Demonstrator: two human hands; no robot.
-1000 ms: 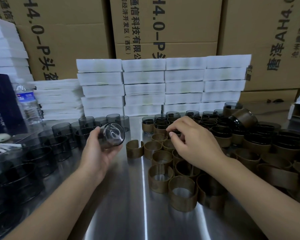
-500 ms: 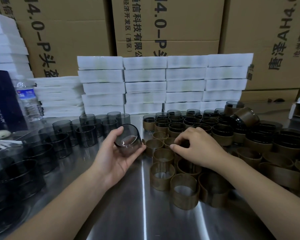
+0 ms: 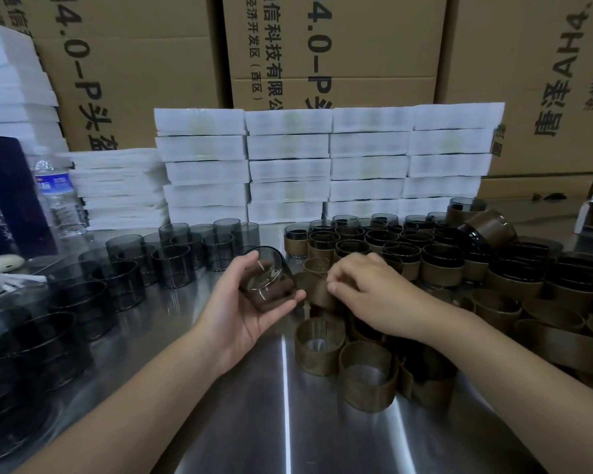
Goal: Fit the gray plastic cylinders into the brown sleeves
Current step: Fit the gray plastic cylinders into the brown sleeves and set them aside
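- Head view: the left hand [image 3: 242, 311] cups a gray cylinder [image 3: 267, 285], thumb and fingers curled round its wall. It is tilted, its axis leaning to the right.
- Just to its right, almost touching, the right hand [image 3: 374, 290] pinches a brown sleeve [image 3: 315, 289] above the bench [image 3: 288, 422]. Its opening seems to face the cylinder.
- The cylinder is smooth, smoky and see-through. The sleeve is a thin, matte, grainy band, likely to flex when pushed on.
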